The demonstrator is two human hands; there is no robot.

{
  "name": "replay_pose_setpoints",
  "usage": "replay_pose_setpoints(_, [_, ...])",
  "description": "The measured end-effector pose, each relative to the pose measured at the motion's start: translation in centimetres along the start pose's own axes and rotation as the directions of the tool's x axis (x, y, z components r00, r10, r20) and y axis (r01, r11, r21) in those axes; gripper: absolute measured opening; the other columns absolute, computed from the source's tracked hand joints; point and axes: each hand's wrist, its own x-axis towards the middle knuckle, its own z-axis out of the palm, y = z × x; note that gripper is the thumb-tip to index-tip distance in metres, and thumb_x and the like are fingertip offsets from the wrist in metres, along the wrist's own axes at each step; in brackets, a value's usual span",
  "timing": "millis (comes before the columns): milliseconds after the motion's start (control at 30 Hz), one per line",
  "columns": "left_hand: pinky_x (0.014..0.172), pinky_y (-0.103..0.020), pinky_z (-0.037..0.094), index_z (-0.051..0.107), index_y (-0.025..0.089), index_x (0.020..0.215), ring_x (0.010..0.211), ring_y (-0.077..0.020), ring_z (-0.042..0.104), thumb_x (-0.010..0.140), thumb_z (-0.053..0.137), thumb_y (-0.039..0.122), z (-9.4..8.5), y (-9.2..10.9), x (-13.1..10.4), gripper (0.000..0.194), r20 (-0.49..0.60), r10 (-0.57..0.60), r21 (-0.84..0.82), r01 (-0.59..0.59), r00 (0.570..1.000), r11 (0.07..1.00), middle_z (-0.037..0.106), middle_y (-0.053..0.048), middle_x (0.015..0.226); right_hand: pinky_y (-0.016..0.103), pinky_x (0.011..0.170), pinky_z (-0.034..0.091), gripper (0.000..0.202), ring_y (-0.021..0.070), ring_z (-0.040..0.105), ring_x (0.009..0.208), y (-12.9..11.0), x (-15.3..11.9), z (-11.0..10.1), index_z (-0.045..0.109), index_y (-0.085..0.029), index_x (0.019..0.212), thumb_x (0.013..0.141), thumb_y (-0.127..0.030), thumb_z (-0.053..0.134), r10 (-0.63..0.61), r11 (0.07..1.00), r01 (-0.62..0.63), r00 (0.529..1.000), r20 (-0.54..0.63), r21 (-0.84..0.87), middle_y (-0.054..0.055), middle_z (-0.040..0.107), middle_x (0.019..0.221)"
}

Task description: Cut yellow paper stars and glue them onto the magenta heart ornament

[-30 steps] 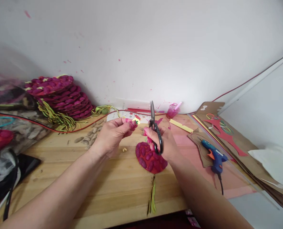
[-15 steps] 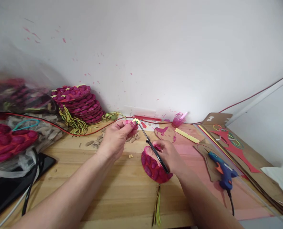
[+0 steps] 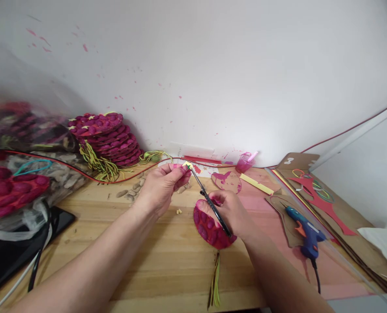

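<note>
The left hand (image 3: 158, 187) has thumb and fingertips pinched together on a small piece of yellow paper (image 3: 186, 164) bearing a green star (image 3: 188, 166), held above the table (image 3: 167, 261). The right hand's (image 3: 230, 211) fingers curl round the handles of the scissors (image 3: 209, 201). Their tips reach the paper, though whether the blades close on it is hard to tell. Below the right hand lies a red disc (image 3: 209, 231) with purple lumps, its tassel (image 3: 215, 282) nearer the person.

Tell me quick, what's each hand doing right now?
Left hand: closed, pinching a small yellow piece with green on it.
Right hand: closed on the handles of the scissors, tips at the yellow piece.
</note>
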Motion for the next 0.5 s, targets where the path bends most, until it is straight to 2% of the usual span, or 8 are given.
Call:
replay_pose_setpoints(167, [0.071,-0.022,0.053,0.067,0.013,0.068,0.068,-0.0092,0.063,0.053,0.091,0.029,0.04,-0.03,0.06,0.032,0.003,-0.001,0.007,0.001,1.000,1.000,0.067,0.000,0.070,0.024,0.042,0.027,0.041,0.0099,0.041,0.044,-0.12,0.04,-0.17,0.047,-0.021,0.059,0.069,-0.045,0.079,0.028,0.997,-0.027,1.000,0.006,-0.067,-0.006,0.045,0.050])
replay_pose_setpoints(500, [0.070,-0.021,0.053,0.067,0.012,0.067,0.068,-0.0091,0.064,0.049,0.092,0.027,0.32,0.08,-0.14,0.035,-0.026,-0.016,-0.026,0.015,1.000,1.000,0.067,0.000,0.069,0.023,0.041,0.027,0.038,0.0102,0.044,0.043,-0.68,-0.17,-0.13,0.051,-0.020,0.060,0.074,-0.046,0.075,0.031,0.993,-0.032,0.999,-0.008,-0.111,-0.004,0.049,0.050])
